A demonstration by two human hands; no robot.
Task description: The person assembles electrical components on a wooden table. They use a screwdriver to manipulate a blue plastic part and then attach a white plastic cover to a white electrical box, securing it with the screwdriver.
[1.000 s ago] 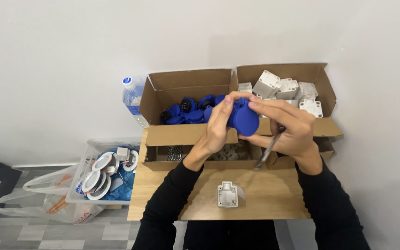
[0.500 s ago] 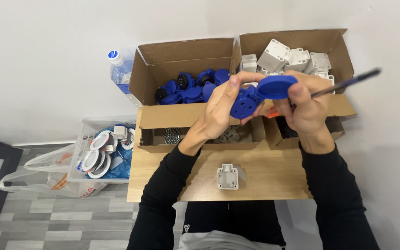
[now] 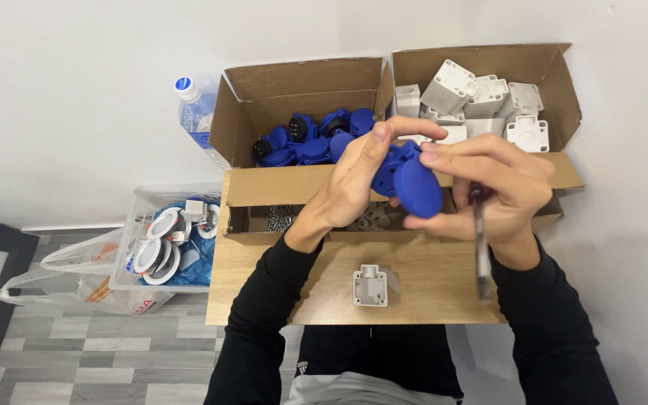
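1. Blue socket cover [image 3: 414, 184] was held above the small wooden table [image 3: 324, 289], which stood against a white wall on a grey tiled floor [image 3: 114, 360].
2. Counted: two open cardboard boxes at the back, left box [image 3: 301, 97] with blue parts, right box [image 3: 556, 82] with grey housings; one grey housing [image 3: 370, 286] lay alone on the table; one water bottle [image 3: 193, 112]; one clear bin [image 3: 140, 225] of round white fittings beside the table.
3. Left hand [image 3: 354, 184]: grip closed around the cover's back, thumb on top.
4. Right hand [image 3: 500, 191]: fingertips pressed on the cover's flap; the same grip pinched a screwdriver [image 3: 481, 247], shaft pointing down.
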